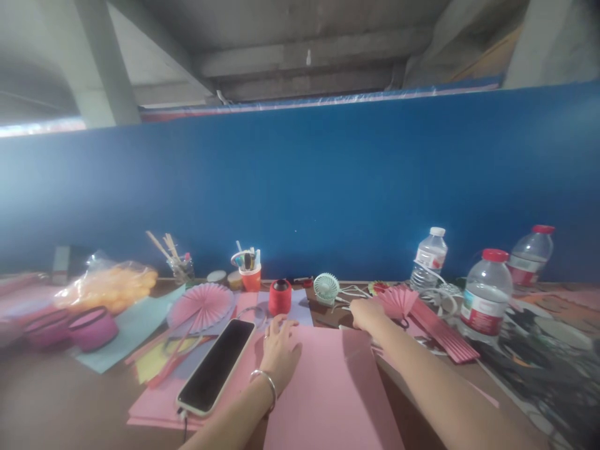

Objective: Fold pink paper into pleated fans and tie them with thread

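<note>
Paper (328, 381), a big pink sheet, lies flat at the near middle of the table (42, 400), and here's the left hand (280, 353) resting across its left edge, fingers spread, palm down, clasping nothing! A silver bracelet (274, 392) circles that wrist.

Over on the right, the other arm stretches out, and the right hand (368, 312) sits just past the sheet's far right corner; its fingertips are too small and blurred to tell whether they pinch anything. Right beside it, a pink pleated fan (398, 300), with a pleated strip (443, 331) slanting toward the near right.

To the left of the left hand, a phone (218, 365) lies on more pink sheets (154, 406), a cord plugged into its near end. Just beyond that hand stands a red spool (280, 299), with a small electric fan (327, 287) to its right and an orange cup (251, 279) of tools farther left.

Another pleated fan, a round one (201, 306), lies past the phone. Far right, three bottles (487, 300); behind everything, a blue wall (300, 187).
</note>
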A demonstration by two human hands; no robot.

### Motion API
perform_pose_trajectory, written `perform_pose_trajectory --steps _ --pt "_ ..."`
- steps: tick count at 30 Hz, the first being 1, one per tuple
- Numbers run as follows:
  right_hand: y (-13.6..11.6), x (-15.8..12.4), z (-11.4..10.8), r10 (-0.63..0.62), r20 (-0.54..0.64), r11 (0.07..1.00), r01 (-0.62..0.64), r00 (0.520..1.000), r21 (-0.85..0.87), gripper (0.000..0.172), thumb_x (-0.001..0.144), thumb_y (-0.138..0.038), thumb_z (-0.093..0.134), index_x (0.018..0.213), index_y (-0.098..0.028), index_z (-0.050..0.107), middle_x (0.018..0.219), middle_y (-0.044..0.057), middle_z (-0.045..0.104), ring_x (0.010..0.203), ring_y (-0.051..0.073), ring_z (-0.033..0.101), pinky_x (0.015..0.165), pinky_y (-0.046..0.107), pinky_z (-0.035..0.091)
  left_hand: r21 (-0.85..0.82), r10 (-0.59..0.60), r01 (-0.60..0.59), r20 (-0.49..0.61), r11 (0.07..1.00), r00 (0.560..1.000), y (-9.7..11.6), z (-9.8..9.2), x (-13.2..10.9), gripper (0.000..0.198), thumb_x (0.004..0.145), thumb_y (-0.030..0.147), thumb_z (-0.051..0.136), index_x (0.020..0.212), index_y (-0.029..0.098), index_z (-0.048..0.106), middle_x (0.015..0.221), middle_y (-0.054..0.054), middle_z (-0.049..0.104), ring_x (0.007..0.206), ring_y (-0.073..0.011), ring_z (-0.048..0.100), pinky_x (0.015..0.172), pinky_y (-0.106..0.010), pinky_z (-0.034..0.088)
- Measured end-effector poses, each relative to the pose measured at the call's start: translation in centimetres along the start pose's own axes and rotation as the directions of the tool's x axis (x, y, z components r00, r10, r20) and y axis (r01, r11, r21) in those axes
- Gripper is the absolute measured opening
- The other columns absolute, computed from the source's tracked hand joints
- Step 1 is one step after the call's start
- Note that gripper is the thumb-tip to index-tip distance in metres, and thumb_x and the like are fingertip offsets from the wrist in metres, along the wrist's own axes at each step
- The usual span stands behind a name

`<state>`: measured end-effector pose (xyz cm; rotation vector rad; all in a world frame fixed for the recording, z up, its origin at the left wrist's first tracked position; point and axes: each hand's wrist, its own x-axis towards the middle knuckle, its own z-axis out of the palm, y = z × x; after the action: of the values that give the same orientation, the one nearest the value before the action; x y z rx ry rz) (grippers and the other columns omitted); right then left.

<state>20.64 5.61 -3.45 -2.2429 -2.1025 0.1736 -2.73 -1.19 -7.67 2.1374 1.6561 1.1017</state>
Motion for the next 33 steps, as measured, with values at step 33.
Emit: perform_pose_trajectory --steps 33 --pt "-3.9 -1.6 1.9 -0.192 -0.38 0.469 0.425 0.905 0.775 0.018 0.069 -0.024 0.056 0.082 -0.02 0.068 0.079 0.001 0.069 0.071 0.016 0.063 0.065 0.023 0.044 0.027 -0.082 0.096 -0.318 0.995 0.944 -1.9 1.1 7.8 0.068 0.061 0.02 0.068 0.121 0.02 0.037 0.113 -0.008 0.048 0.11 -0.0265 0.044 0.092 -0.04 0.037"
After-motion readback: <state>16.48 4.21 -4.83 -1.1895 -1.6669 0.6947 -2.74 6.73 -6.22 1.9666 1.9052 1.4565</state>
